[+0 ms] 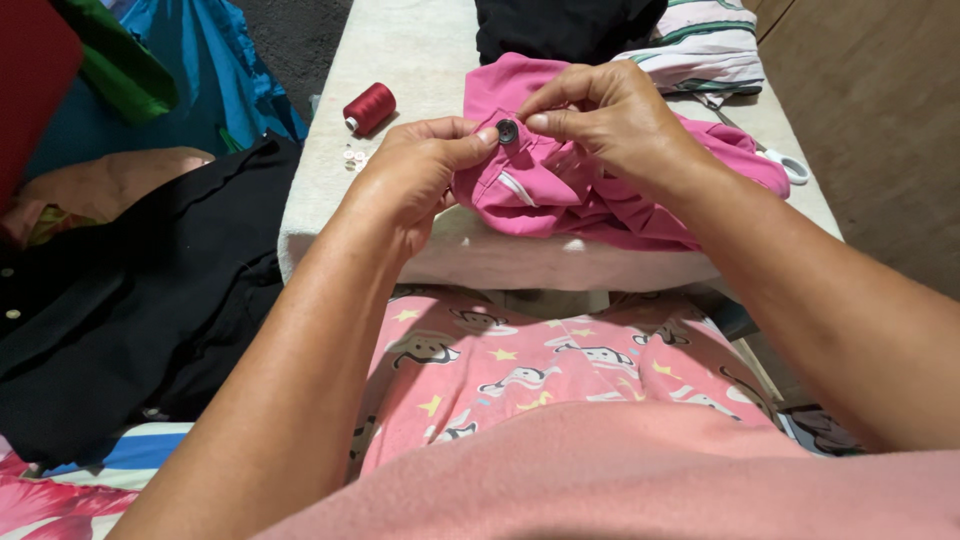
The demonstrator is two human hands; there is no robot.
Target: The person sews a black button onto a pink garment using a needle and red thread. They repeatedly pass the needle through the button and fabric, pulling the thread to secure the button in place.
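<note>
Both hands are up at the near edge of the table (420, 60), where a pink garment (560, 190) lies bunched. The left hand (420, 175) pinches a fold of the pink cloth right beside a small dark button (507, 131), and the right hand (610, 120) has its fingers (545, 122) pressed together at the button's other side. The button sits flat on the cloth, but I cannot tell if it is sewn tight; the red thread spool (369, 107) stands apart, and a few small pale buttons (353, 157) wait near it.
</note>
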